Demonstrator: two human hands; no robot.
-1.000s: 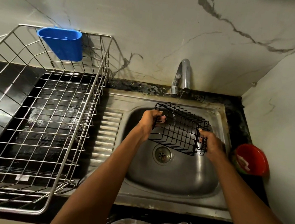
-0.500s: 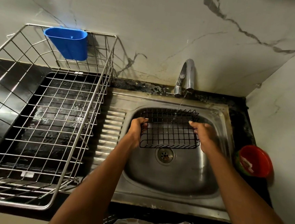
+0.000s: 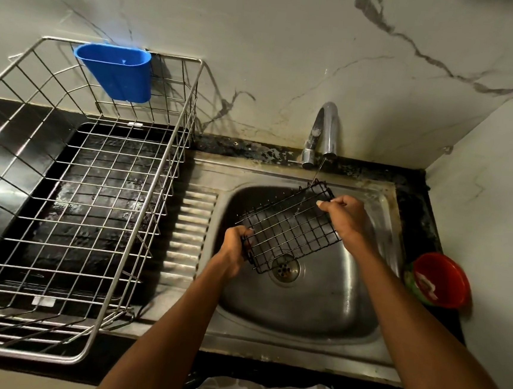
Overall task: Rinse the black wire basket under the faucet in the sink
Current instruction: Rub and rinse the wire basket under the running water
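The black wire basket (image 3: 288,228) hangs tilted over the steel sink (image 3: 300,319), its far right corner raised toward the chrome faucet (image 3: 324,132). A thin stream of water runs from the spout onto that raised corner. My left hand (image 3: 234,243) grips the basket's lower left end, close to the drain (image 3: 286,269). My right hand (image 3: 344,219) grips its upper right end, just below the spout.
A large steel wire dish rack (image 3: 72,196) on a black tray fills the counter to the left, with a blue plastic cup (image 3: 117,72) hooked on its back rim. A red bowl (image 3: 440,280) stands right of the sink by the marble wall.
The basket has turned from level to tilted: my left hand dropped toward the drain while my right hand rose toward the faucet, so the water now hits the raised corner.
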